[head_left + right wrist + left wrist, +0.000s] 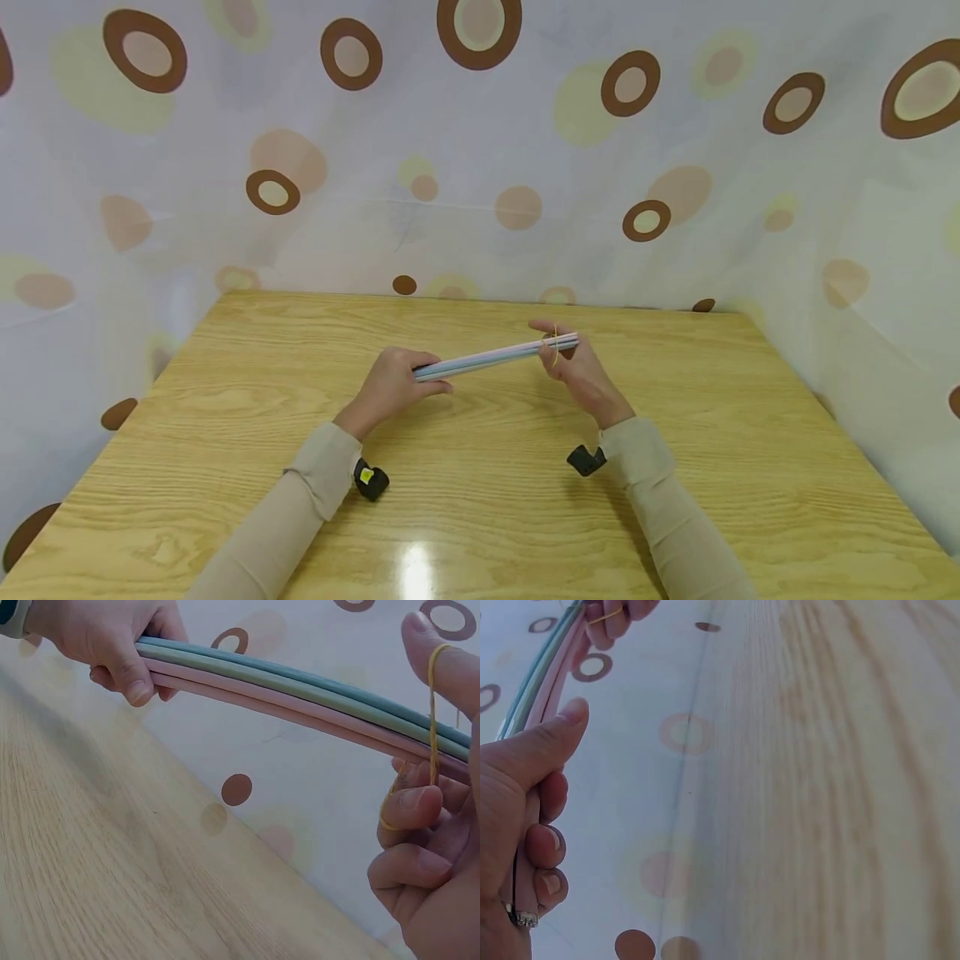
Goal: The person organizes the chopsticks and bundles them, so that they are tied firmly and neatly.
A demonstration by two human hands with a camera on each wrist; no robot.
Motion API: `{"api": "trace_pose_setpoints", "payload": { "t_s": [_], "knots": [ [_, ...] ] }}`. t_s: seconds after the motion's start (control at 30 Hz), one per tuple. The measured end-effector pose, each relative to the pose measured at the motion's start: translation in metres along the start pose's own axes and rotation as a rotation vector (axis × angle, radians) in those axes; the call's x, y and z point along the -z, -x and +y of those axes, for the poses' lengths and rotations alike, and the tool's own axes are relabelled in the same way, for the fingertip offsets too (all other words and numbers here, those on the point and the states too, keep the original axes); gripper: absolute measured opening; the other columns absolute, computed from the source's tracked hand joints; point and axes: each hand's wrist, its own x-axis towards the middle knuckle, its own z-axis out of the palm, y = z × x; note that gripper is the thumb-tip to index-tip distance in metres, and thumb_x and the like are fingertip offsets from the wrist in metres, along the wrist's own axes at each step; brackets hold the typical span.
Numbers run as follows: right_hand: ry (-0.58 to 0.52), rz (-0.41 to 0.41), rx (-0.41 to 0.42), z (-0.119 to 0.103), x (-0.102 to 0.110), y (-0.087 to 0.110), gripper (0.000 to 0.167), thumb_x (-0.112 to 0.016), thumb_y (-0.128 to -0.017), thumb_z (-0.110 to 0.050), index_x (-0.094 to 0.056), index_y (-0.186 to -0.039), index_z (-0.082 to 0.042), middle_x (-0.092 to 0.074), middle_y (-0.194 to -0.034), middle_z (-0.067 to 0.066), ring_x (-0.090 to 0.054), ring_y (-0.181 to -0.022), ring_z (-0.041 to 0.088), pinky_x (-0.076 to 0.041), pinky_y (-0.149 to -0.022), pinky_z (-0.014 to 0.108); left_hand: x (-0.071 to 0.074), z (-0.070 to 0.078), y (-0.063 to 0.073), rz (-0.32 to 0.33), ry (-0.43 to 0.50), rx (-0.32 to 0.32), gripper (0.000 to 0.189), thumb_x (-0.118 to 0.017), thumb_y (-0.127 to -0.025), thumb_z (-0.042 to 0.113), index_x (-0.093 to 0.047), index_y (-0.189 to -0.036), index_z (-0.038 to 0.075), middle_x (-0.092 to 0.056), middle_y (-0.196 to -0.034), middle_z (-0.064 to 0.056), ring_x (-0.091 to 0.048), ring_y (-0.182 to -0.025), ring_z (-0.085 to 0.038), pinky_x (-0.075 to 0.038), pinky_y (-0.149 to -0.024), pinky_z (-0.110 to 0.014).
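My left hand (390,383) grips one end of a bundle of pastel chopsticks (480,360), its thumb laid along them. Pink, green and blue sticks (300,694) lie side by side, and the bundle slants up to the right above the table. At the other end, my right hand (581,375) has a thin yellow rubber band (433,712) stretched between its raised thumb and curled fingers. That band crosses the chopsticks near their end. In the right wrist view, the far tips are hidden behind the right hand.
Below both hands spreads a light wood-grain table (480,500). A white cloth (450,167) with brown and beige spots hangs behind it and along both sides. Black wrist cameras sit on both cuffs, the left one (371,480) with a yellow mark.
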Motion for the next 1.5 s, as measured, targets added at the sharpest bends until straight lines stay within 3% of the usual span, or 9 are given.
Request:
{"api": "trace_pose_setpoints", "payload": {
  "t_s": [0.13, 0.37, 0.57, 0.73, 0.97, 1.1, 1.2, 1.33, 1.5],
  "knots": [
    [-0.080, -0.049, -0.008, 0.003, 0.001, 0.000, 0.043, -0.053, -0.100, -0.022, -0.046, -0.139, -0.006, -0.037, -0.088, -0.003, -0.033, -0.075, 0.011, -0.027, -0.066, 0.030, 0.000, -0.002, 0.001, -0.011, 0.102, 0.051, 0.027, -0.084, -0.073, 0.023, -0.077, -0.091, 0.005, -0.072, -0.077, -0.006, -0.048, -0.052, -0.007, -0.038, -0.049, -0.021],
    [-0.430, -0.100, 0.017, 0.007, -0.001, -0.003, 0.020, -0.048, -0.102, -0.024, -0.059, -0.117, -0.019, -0.041, -0.072, -0.006, -0.026, -0.057, 0.009, -0.018, -0.060, 0.029, -0.002, -0.007, 0.001, -0.008, 0.234, 0.161, 0.028, -0.084, -0.074, 0.024, -0.077, -0.094, 0.006, -0.074, -0.083, -0.007, -0.054, -0.059, -0.010, -0.042, -0.051, -0.023],
    [-0.529, -0.013, -0.034, 0.011, -0.004, -0.006, 0.011, -0.040, -0.105, -0.017, -0.049, -0.099, -0.015, -0.046, -0.073, -0.006, -0.034, -0.053, 0.003, -0.022, -0.051, 0.019, -0.001, -0.004, 0.001, 0.020, 0.313, 0.264, 0.025, -0.083, -0.075, 0.023, -0.076, -0.093, 0.007, -0.072, -0.081, -0.006, -0.050, -0.058, -0.013, -0.037, -0.049, -0.024],
    [-0.328, 0.008, -0.075, 0.015, -0.005, -0.005, 0.016, -0.036, -0.105, -0.015, -0.046, -0.093, -0.013, -0.048, -0.077, -0.003, -0.040, -0.059, 0.005, -0.034, -0.056, 0.019, -0.002, -0.002, 0.001, 0.041, 0.288, 0.277, 0.026, -0.083, -0.074, 0.026, -0.076, -0.092, 0.008, -0.071, -0.079, -0.006, -0.049, -0.058, -0.014, -0.036, -0.049, -0.024],
    [-0.040, -0.162, -0.008, 0.017, -0.012, -0.005, 0.025, -0.031, -0.107, -0.017, -0.046, -0.104, 0.002, -0.055, -0.088, 0.003, -0.054, -0.073, 0.019, -0.046, -0.073, 0.032, -0.001, 0.002, 0.001, 0.061, 0.216, 0.330, 0.028, -0.082, -0.076, 0.025, -0.075, -0.094, 0.006, -0.069, -0.078, -0.008, -0.048, -0.056, -0.015, -0.037, -0.047, -0.025],
    [0.204, -0.229, 0.074, 0.013, -0.023, -0.007, 0.027, -0.028, -0.105, -0.003, -0.052, -0.107, 0.011, -0.060, -0.091, 0.015, -0.060, -0.082, 0.031, -0.051, -0.079, 0.041, -0.002, 0.001, 0.000, 0.062, 0.187, 0.337, 0.026, -0.082, -0.077, 0.024, -0.074, -0.093, 0.004, -0.069, -0.078, -0.009, -0.048, -0.057, -0.015, -0.038, -0.049, -0.026],
    [0.405, -0.219, 0.189, 0.010, -0.034, -0.006, 0.032, -0.030, -0.098, 0.012, -0.062, -0.099, 0.007, -0.066, -0.090, 0.017, -0.065, -0.082, 0.031, -0.054, -0.078, 0.041, -0.004, 0.000, -0.001, 0.059, 0.163, 0.329, 0.026, -0.082, -0.076, 0.024, -0.075, -0.091, 0.004, -0.069, -0.079, -0.008, -0.050, -0.061, -0.016, -0.040, -0.052, -0.026],
    [0.631, -0.123, 0.446, 0.006, -0.046, -0.004, 0.041, -0.038, -0.088, 0.021, -0.071, -0.086, -0.004, -0.070, -0.083, 0.007, -0.066, -0.077, 0.020, -0.050, -0.086, 0.039, -0.005, 0.000, -0.001, 0.026, 0.173, 0.342, 0.025, -0.083, -0.077, 0.025, -0.075, -0.090, 0.005, -0.070, -0.083, -0.008, -0.052, -0.067, -0.017, -0.042, -0.057, -0.028],
    [0.755, -0.036, 0.648, 0.003, -0.053, -0.002, 0.039, -0.048, -0.085, 0.023, -0.074, -0.092, -0.005, -0.067, -0.079, 0.005, -0.066, -0.077, 0.020, -0.050, -0.084, 0.038, -0.003, 0.000, -0.001, -0.008, 0.170, 0.364, 0.027, -0.083, -0.077, 0.026, -0.075, -0.091, 0.005, -0.070, -0.087, -0.008, -0.053, -0.069, -0.019, -0.043, -0.058, -0.029]
  ]
}}
